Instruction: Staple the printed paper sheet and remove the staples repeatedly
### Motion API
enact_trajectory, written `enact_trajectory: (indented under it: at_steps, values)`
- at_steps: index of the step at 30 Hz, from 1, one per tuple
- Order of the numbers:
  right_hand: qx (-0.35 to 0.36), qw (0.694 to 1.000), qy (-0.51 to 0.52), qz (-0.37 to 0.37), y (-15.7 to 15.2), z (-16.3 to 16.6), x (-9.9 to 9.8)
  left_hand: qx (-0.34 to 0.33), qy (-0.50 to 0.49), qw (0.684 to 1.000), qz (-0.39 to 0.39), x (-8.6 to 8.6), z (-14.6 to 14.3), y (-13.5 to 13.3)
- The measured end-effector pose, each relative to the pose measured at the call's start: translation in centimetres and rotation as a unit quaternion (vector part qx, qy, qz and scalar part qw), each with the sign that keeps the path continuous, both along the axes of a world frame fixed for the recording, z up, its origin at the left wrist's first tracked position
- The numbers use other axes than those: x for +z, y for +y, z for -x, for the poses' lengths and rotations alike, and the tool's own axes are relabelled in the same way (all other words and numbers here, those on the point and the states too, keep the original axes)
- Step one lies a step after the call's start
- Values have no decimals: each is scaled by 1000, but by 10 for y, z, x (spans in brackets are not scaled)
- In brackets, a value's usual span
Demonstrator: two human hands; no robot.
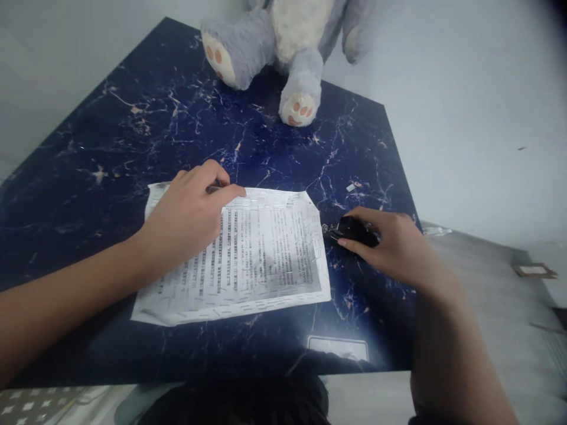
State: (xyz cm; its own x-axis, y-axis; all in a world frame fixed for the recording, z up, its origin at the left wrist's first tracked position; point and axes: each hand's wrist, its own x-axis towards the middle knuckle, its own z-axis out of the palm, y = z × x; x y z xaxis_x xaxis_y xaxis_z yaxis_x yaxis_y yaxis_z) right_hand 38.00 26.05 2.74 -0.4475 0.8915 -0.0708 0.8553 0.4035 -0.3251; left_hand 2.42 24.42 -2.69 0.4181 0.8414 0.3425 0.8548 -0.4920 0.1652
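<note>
A printed stack of paper [266, 248] lies on the dark blue marbled table, with many staples along its near, right and top edges. My left hand [195, 203] presses on its upper left part, fingers curled and closed at the top edge; what lies under the palm is hidden. In my right hand [390, 242] is a small black stapler [354, 231], gripped between thumb and fingers. Its metal nose points left at the paper's right edge, very near or touching it; I cannot tell which.
At the far side of the table [146, 141] sits a grey plush toy [301, 82], its feet toward me. A small pale scrap [351, 188] lies right of the paper's top corner. A clear-edged label [337, 348] is near the front edge. A wall rises behind.
</note>
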Motion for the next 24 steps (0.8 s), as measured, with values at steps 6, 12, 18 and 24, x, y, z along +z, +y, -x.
enact_trajectory:
  at_steps: [6, 12, 18, 24]
  values:
    - [-5, 999, 31, -20, -5, 3, -2, -7, 25, 999, 33, 7, 0, -3]
    - [-4, 999, 50, -9, -11, 9, -3, 1, -24, 999, 34, 5, -2, -3]
    - [-3, 999, 48, 17, -13, 15, 1, 11, -85, 994, 60, 6, -2, -3]
    - [33, 998, 46, -17, -11, 23, -13, 12, -87, 995, 52, 9, -4, -4]
